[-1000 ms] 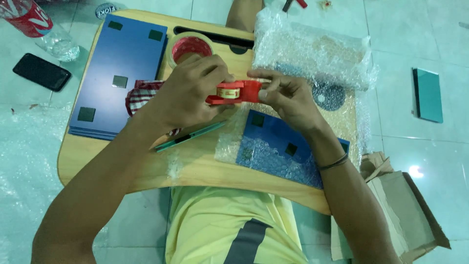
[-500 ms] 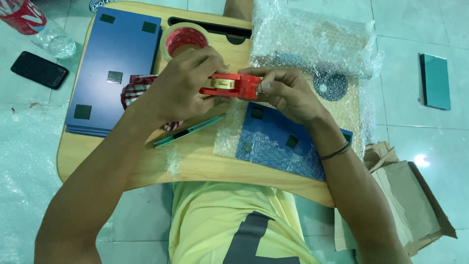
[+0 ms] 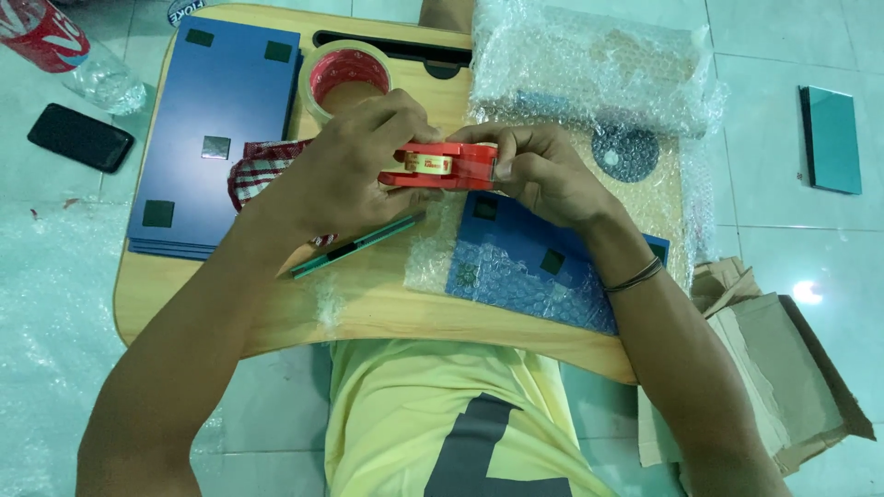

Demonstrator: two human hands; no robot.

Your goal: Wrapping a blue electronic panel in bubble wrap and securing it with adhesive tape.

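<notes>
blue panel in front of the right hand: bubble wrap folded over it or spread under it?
Spread under. The blue panel lies on top of the bubble wrap, its dark squares uncovered; wrap shows past its left edge.

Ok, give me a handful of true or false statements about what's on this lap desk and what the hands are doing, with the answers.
1. Both hands grip the red tape dispenser, the left hand on its left end and the right hand on its right end. True.
2. The roll of tape is lying on the floor tiles. False: it sits on the wooden lap desk.
3. A stack of blue boards lies on the desk's left side. True.
4. The black phone rests on the desk. False: it lies on the floor, left of the desk.
5. The blue board under the right wrist lies on bubble wrap. True.
</notes>
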